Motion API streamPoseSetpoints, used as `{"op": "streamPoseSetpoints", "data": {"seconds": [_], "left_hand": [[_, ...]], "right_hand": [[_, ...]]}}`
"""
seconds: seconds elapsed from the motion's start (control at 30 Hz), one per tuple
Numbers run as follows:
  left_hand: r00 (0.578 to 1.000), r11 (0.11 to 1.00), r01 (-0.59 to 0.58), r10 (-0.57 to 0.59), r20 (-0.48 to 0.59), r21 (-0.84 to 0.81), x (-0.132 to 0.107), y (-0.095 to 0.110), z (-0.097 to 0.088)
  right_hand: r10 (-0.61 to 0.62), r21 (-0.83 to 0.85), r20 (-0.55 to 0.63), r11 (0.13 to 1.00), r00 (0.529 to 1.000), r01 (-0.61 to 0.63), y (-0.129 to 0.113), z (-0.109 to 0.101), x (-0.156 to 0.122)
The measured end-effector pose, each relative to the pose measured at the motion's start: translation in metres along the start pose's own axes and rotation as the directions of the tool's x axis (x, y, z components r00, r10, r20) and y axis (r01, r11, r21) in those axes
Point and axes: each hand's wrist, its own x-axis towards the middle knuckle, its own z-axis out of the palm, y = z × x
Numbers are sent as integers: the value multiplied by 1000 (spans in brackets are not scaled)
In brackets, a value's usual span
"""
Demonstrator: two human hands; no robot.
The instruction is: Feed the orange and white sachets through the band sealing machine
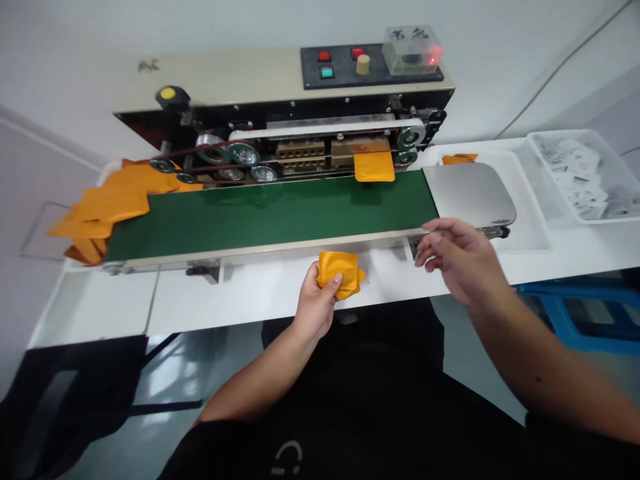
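Note:
My left hand [316, 308] is closed around a small stack of orange pouches [340, 272], held over the white table just in front of the green conveyor belt [270, 215]. My right hand [457, 257] hovers by the belt's right end, fingers loosely curled and apart, holding nothing. One orange pouch [374, 165] rides the belt under the band sealer's [300, 113] sealing head. A pile of sealed orange pouches [107, 207] lies at the belt's left end.
A metal feed plate [470, 193] sits right of the belt, with one orange pouch [459, 159] behind it. A clear tray of small white packets [585, 175] stands far right. A blue crate [580, 313] sits below the table edge. The sealer's control panel [360, 63] is lit.

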Motion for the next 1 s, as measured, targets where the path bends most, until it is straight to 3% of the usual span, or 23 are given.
{"op": "streamPoseSetpoints", "data": {"seconds": [0.2,0.33,0.6,1.0], "left_hand": [[999,999,-28,29,30,-22,-5,-4,17],[998,998,-47,48,39,-34,-9,-10,26],[994,996,-75,78,73,-46,-19,-22,28],[991,997,-71,67,113,31,-24,-25,22]], "right_hand": [[45,-66,177,997,983,-33,63,26,-47],[41,-107,220,994,975,-18,85,39,-58],[-72,-189,128,977,989,95,98,44,-67],[-167,-39,-34,985,985,166,96,55,-63]]}}
